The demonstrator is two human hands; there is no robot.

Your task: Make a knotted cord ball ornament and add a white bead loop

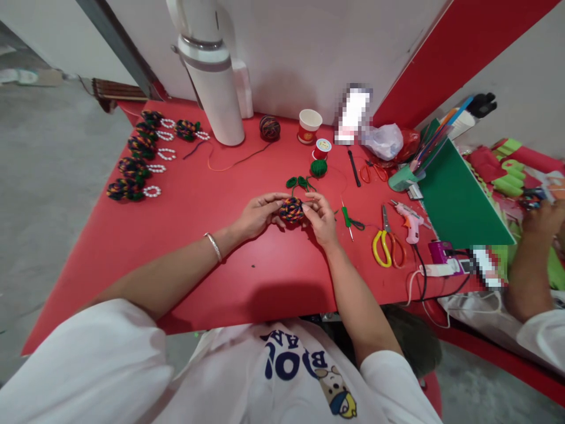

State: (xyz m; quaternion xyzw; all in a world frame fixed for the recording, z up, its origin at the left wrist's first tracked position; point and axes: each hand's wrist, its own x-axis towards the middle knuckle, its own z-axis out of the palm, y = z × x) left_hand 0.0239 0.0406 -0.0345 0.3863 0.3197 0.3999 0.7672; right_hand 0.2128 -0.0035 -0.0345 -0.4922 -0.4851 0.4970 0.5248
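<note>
On the red table (pixel 212 200), slightly left of the green yarn ball (pixel 318 168) and nearer the person, a multicoloured yarn piece (pixel 292 209) is held between two bare hands. The left hand (pixel 256 217) has thumb and fingers drawn nearly together on the piece's left edge; the right hand (pixel 322 219) pinches its right edge between thumb and fingers. Fingertips behind the piece are hidden. Two green leaves (pixel 292 182) lie just left of the green yarn ball, their stems leading toward the piece. Directly behind that ball stands a spool of red thread (pixel 322 153), with a paper cup (pixel 306 132) farther back. A hook (pixel 346 217) with a green handle lies to the ball's right and nearer the person; scissors (pixel 385 230) and a pink glue gun (pixel 412 226) lie farther right. Well to the ball's left, similar yarn pieces (pixel 141 146) with white bead loops (pixel 152 188) are set out, most in a row.
</note>
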